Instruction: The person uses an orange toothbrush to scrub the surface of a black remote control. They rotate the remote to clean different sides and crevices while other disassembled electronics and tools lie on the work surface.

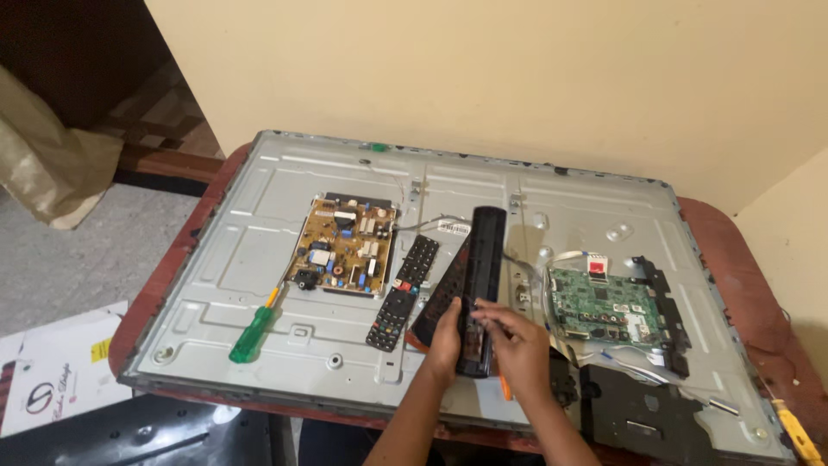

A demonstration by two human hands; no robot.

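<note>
A long black remote [479, 285] is held up off the panel, tilted away from the camera, top end pointing toward the wall. The left hand [446, 339] is wrapped round its lower end from the left side, gripping it firmly, probably so the body stays steady. The right hand [516, 341] is closed narrow, fingertips pinched at the remote's lower face, just by the open-looking battery bay; whether something small is pinched there can't be told. A bit of orange pokes out under the right hand, maybe a tool handle, hard to say.

Under the remote a dark flat piece [435, 304] is seen lying at a slant, likely a cover or a second remote shell, partly hidden.

All of this is done over the metal back of a stripped TV [259, 250], laid flat on a reddish table [177, 259], so it doubles as a work surface. Another remote [402, 292], buttons up, is parked just left of the hands. A green screwdriver [254, 332] is left near the front left, within easy reach. The power board [345, 244] sits left of centre, the green main board [599, 304] to the right, with a black bracket [664, 315] beside it. A yellow handle [798, 436] is seen at the far right edge.
</note>
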